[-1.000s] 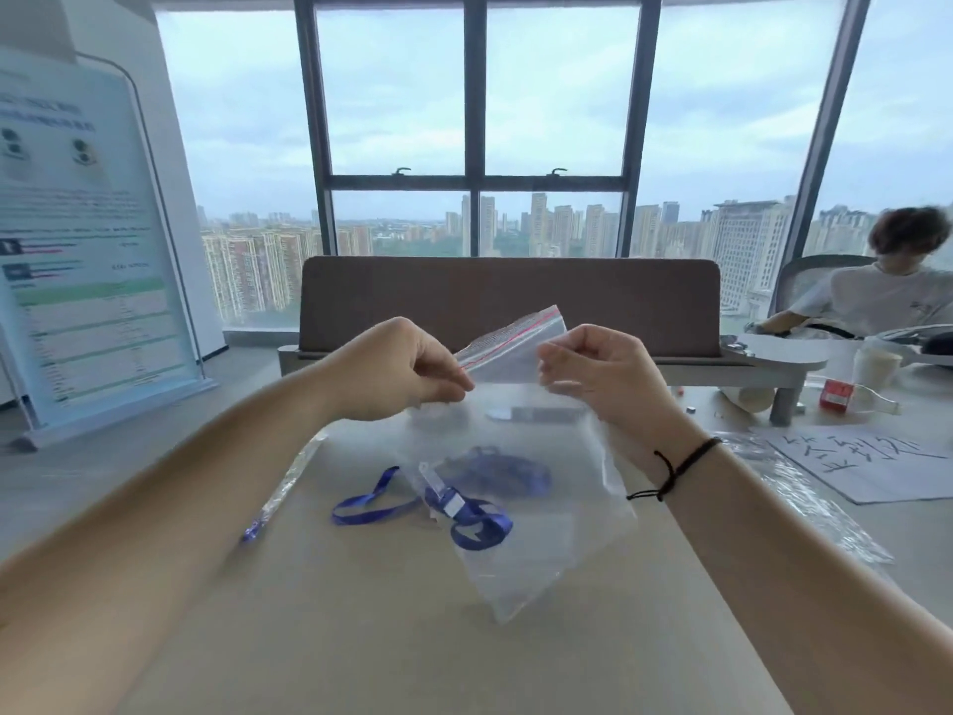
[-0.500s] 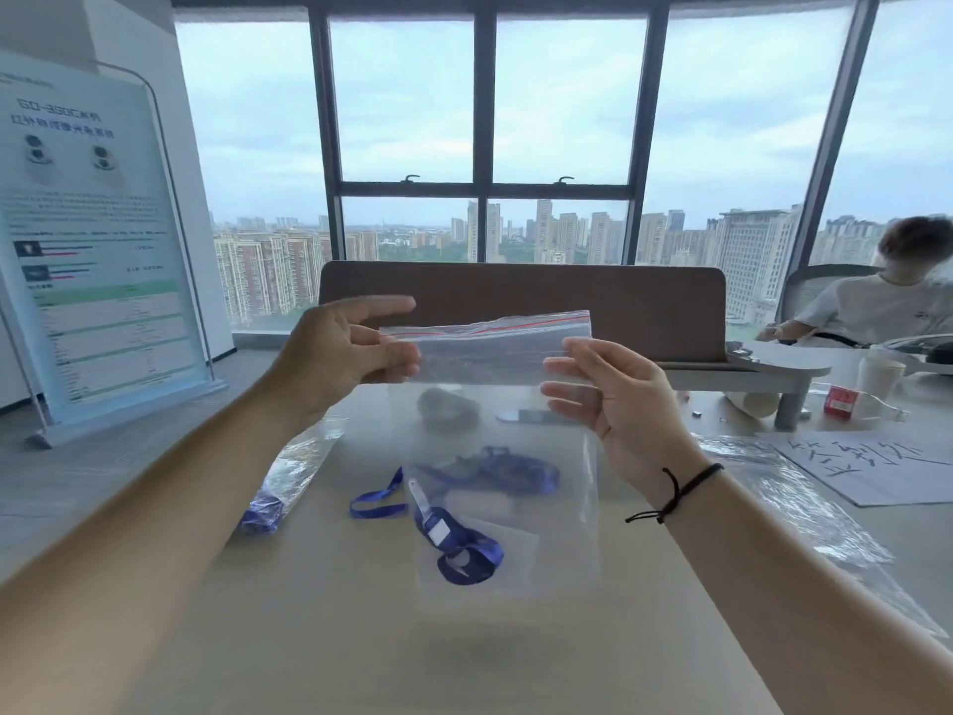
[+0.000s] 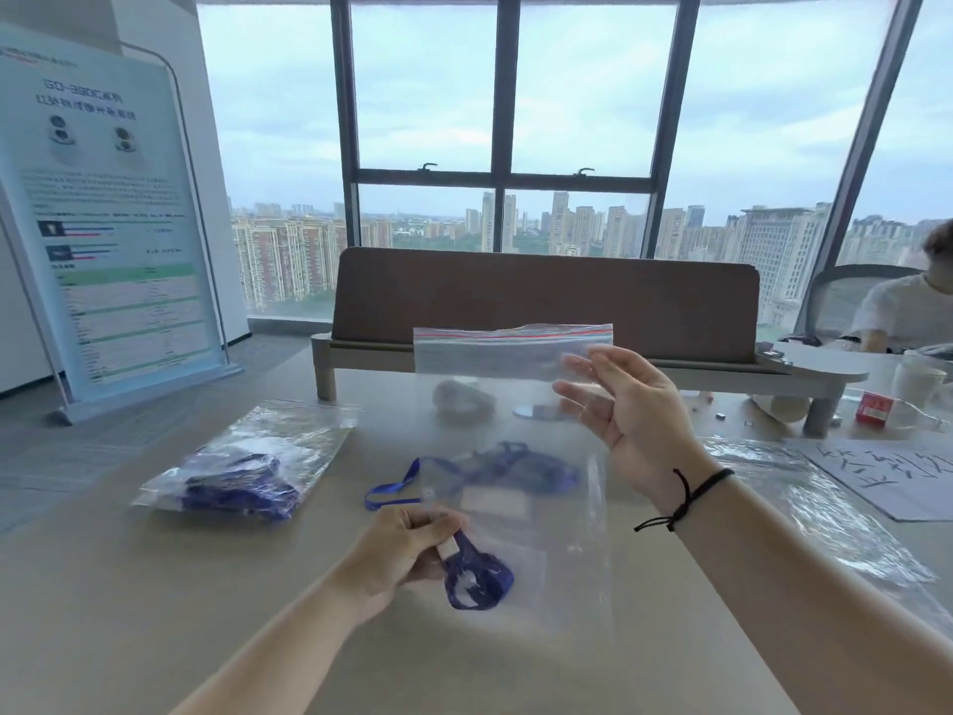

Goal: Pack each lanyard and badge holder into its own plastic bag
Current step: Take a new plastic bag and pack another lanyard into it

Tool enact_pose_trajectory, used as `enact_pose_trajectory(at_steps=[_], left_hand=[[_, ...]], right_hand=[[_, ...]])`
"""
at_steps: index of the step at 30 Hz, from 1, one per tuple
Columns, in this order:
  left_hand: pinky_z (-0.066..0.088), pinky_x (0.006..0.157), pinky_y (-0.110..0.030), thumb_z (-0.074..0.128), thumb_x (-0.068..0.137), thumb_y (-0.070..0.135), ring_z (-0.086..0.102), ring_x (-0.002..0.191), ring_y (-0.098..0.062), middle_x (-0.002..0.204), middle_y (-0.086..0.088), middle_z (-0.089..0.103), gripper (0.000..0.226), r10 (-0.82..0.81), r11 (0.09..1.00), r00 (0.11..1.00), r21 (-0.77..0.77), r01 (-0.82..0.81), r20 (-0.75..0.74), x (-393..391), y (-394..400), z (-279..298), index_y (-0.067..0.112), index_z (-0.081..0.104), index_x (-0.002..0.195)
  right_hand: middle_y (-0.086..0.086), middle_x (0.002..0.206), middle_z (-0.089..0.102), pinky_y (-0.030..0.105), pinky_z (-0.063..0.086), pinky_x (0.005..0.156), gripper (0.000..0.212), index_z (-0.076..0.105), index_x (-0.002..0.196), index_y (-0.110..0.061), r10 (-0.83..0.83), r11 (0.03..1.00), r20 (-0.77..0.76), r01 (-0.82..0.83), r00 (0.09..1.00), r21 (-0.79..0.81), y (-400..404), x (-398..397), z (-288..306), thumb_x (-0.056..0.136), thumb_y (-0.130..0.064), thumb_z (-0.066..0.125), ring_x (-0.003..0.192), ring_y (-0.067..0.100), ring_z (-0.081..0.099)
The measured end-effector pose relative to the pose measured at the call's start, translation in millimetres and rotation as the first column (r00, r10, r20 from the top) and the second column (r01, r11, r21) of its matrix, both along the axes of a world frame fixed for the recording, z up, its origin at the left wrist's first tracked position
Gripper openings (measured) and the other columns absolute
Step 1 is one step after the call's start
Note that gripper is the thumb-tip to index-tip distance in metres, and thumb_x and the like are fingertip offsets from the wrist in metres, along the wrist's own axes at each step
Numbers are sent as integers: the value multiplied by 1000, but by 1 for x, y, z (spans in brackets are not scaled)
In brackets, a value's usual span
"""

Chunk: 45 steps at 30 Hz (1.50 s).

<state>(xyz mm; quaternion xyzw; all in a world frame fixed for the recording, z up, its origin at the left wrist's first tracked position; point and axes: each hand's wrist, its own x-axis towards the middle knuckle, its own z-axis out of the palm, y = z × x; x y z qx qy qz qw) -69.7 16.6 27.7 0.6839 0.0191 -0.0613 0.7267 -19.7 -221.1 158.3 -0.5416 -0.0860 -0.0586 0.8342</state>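
By a high window, over a beige table (image 3: 154, 611), hands pinch: right (image 3: 634, 410) plastic bag (image 3: 515, 348), left (image 3: 407, 549) blue lanyard (image 3: 477, 575).

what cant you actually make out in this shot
All from the head view:
- Lanyard pinched by the left hand: its far end and the badge holder blur behind the clear bag held by the right hand.
- Whether that bag's mouth is open: film too sheer.
- Packed bag: contents a crumpled blue mass, count unclear.
- Poster: text too small.
- Paper: cut off by the right edge.
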Motion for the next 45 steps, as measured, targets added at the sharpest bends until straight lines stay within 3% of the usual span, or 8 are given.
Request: enact_pose_trajectory(at_steps=[9, 14, 22, 30, 34, 39, 42, 45], left_hand=[[44, 50, -27, 65, 96, 27, 58, 50, -16, 71, -3, 67, 20, 132, 963, 991, 233, -134, 23, 4, 56, -8, 11, 68, 108], [58, 77, -51, 65, 96, 21, 73, 78, -35, 89, -13, 78, 21, 180, 931, 981, 308, -193, 73, -3, 110, -16, 28, 65, 116], [40, 59, -20, 56, 101, 21, 45, 57, -7, 62, 4, 54, 50, 359, 808, 867, 349, -474, 346, 18, 212, 22, 68, 52, 118], [53, 66, -23, 68, 93, 31, 69, 60, -7, 76, 2, 74, 60, 542, 593, 718, 407, -695, 437, 56, 300, 27, 42, 40, 145], [47, 88, -31, 67, 89, 50, 66, 104, -21, 114, -3, 71, 68, 593, 466, 719, 574, -673, 363, 67, 320, 4, 26, 42, 147], [41, 104, -40, 52, 96, 54, 43, 135, -25, 148, 0, 50, 53, 427, 207, 824, 846, -491, 373, 63, 311, -1, 26, 50, 141], [32, 111, -38, 41, 102, 48, 34, 143, -15, 156, 11, 40, 42, 328, 197, 844, 843, -500, 424, 59, 298, 6, 32, 52, 139], [18, 122, -34, 31, 105, 44, 22, 150, -11, 162, 12, 30, 45, 201, 247, 931, 904, -350, 306, 60, 288, -3, 34, 43, 147]], right_hand=[[19, 106, 74, 46, 58, 77, 24, 66, 120, -13, 147, 936, -282, -225, 948, -271, 41, 14, -93, 102, -14, 51, 78, 36, 72], [16, 101, 76, 45, 60, 71, 37, 61, 124, -31, 186, 920, -301, -273, 935, -281, 101, 35, -105, 104, -6, 41, 81, 40, 72], [18, 102, 75, 44, 60, 70, 62, 35, 143, -53, 368, 867, -180, -407, 912, -288, 212, 78, -64, 105, -4, 33, 70, 34, 73], [21, 113, 69, 43, 62, 74, 74, 10, 152, -45, 285, 908, -273, -350, 919, -229, 319, 128, -68, 102, 1, 39, 70, 32, 71], [17, 92, 61, 53, 56, 90, 80, 5, 156, -25, 156, 900, -437, -310, 886, -306, 352, 146, -95, 97, 2, 52, 77, 35, 66], [19, 155, 24, 48, 33, 114, 76, 25, 151, -18, -49, 462, -55, -26, 997, -887, 368, 142, -121, 89, -32, 67, 136, 38, 39], [6, 157, 26, 39, 23, 119, 57, 45, 141, -25, 190, 304, 235, 171, 953, -937, 375, 110, -138, 91, -46, 61, 145, 25, 26], [-9, 149, 43, 41, 24, 118, 47, 52, 136, -36, 431, 211, 188, 104, 883, -972, 385, 88, -158, 94, -56, 43, 142, 14, 33]])
